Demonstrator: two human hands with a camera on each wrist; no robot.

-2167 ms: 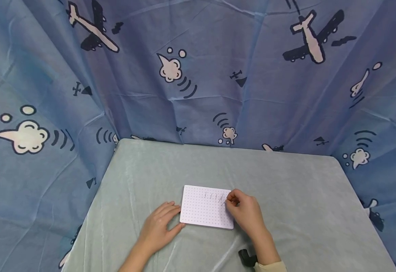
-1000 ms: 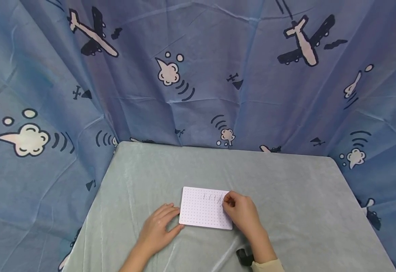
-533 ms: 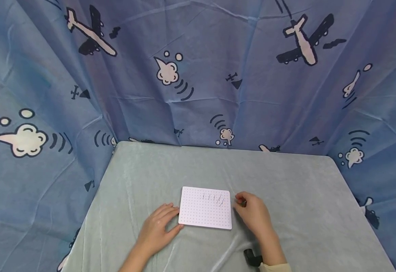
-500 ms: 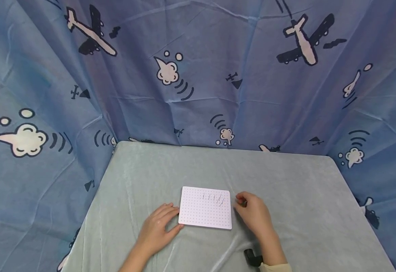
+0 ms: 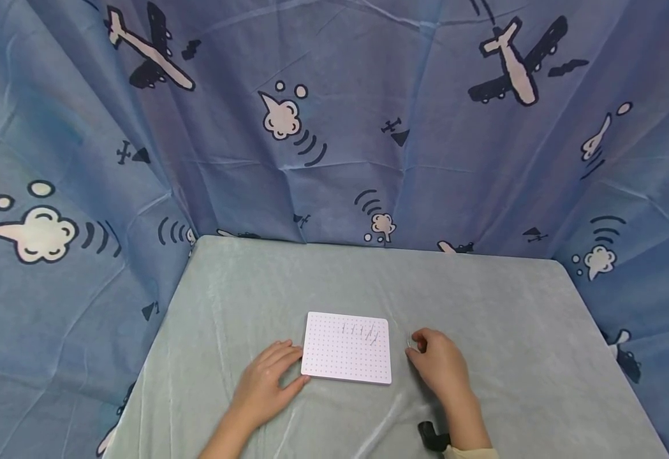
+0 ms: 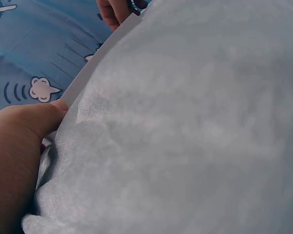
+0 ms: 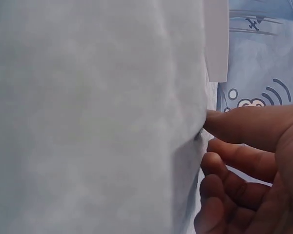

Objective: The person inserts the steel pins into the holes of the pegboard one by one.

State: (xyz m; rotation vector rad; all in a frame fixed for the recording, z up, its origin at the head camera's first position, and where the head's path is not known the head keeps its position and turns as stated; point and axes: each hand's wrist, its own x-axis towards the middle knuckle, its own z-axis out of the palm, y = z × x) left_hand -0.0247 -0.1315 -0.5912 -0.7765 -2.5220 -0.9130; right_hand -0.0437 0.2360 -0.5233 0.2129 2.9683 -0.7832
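We touched the dotted board (image 5: 342,363) with our loosely spread left hand (image 5: 266,386); our right hand (image 5: 441,366) pinched a thin piece (image 5: 409,342).

A white dotted board (image 5: 340,366) lies flat, thin dark sticks (image 5: 361,331) rowed toward its far right, a pale one (image 5: 409,341) pinched alongside.

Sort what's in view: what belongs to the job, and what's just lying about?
Job, seemingly:
dotted white board
thin marks on it
left hand at its edge
right hand beside it

Seemingly incidental:
patterned curtain
table cover
small black object
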